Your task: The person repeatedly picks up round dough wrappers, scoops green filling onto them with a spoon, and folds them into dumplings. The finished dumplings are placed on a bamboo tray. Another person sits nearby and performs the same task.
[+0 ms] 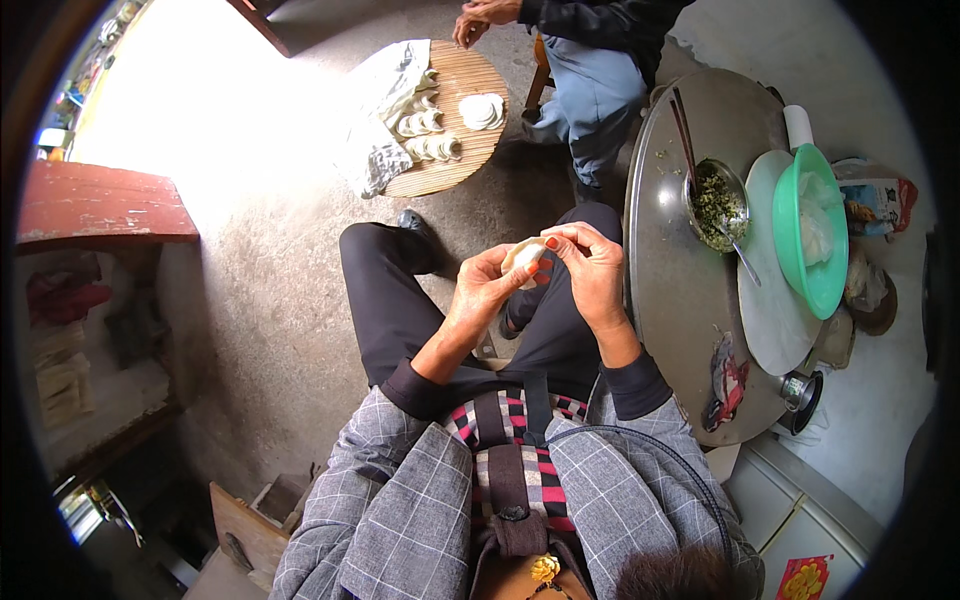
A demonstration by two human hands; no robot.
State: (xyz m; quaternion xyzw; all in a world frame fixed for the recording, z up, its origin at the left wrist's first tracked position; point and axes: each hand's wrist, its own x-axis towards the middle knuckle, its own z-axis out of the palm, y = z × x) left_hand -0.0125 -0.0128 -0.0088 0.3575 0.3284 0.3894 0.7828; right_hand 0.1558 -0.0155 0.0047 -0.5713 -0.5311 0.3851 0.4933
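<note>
A folded dough dumpling is held above my lap between both hands. My left hand cradles it with thumb and fingers, while the thumb and index finger of my right hand pinch its upper right edge. On the round table to my right, a metal bowl holds chopped green filling, with chopsticks and a metal spoon in it. Farther ahead, a round slatted tray carries rows of shaped dumplings, a stack of dough wrappers and a patterned cloth.
Another person sits beyond the tray, hands near its edge. The round table also bears a green plastic basin with a bag inside, a pale round board and a crumpled cloth. Red wooden furniture stands at left.
</note>
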